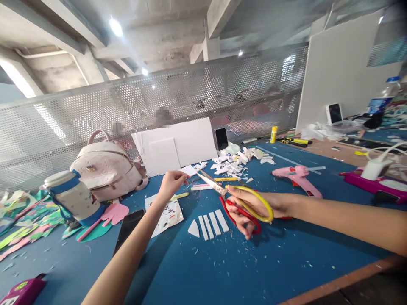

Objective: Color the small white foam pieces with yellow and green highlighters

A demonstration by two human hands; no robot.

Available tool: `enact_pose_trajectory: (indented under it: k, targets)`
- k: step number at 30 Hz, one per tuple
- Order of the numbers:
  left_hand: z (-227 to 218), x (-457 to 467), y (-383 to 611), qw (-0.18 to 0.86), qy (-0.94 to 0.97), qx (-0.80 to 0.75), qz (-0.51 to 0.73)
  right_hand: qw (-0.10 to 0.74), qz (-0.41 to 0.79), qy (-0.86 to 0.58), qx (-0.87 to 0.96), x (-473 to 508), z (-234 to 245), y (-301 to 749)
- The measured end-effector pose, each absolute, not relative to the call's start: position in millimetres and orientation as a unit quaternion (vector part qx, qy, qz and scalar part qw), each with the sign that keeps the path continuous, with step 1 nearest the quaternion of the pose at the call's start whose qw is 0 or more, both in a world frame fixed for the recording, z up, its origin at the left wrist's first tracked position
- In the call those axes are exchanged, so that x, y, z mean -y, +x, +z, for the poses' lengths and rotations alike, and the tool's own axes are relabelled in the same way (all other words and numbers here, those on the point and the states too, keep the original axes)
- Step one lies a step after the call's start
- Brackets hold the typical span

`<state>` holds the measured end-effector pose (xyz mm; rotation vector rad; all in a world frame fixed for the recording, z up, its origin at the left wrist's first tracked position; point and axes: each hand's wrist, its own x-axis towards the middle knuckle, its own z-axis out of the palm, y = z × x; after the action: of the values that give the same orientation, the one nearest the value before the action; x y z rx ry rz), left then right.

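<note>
Evidently, the scissors [219,187] are up over the blue tabletop [203,271], gripped in the right hand [251,202], their long axis slanting, blade tips aimed forward-left toward the left hand [173,181]. That hand hangs apart, fingers bent; I can't tell whether it pinches anything. Four white strips [210,224] lie nearer; white scraps [235,163] clutter the far side, a pink glue gun [300,178] beyond the right forearm.

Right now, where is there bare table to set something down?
Mostly bare: the blue table between the white strips and near edge, and between the pink glue gun and purple box. Crowded: the left, with coloured scraps, tumbler and backpack; the back middle, with white scraps.
</note>
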<state>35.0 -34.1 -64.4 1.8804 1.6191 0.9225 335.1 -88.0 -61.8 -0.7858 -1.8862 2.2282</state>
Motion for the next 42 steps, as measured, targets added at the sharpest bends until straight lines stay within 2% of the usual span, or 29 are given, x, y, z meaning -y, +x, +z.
enact_pose_trajectory:
  k: [5,17,32,42]
  targets:
    - [-59.9,39.6,43.7,0.252,0.691,-0.584,0.343,0.035,0.769,-0.259,0.583,79.0,-66.3,327.1]
    - [-56.1,47.4,55.3,0.248,0.705,-0.583,0.318,0.073,0.760,-0.265,0.589,77.4,-70.3,314.2]
    - [-52.5,52.8,60.4,0.187,0.742,-0.580,0.280,0.127,0.656,-0.309,0.677,54.1,-95.4,301.8]
    - [-50.7,48.5,48.4,0.191,0.727,-0.585,0.303,0.140,0.574,-0.372,0.716,59.5,-66.8,316.2]
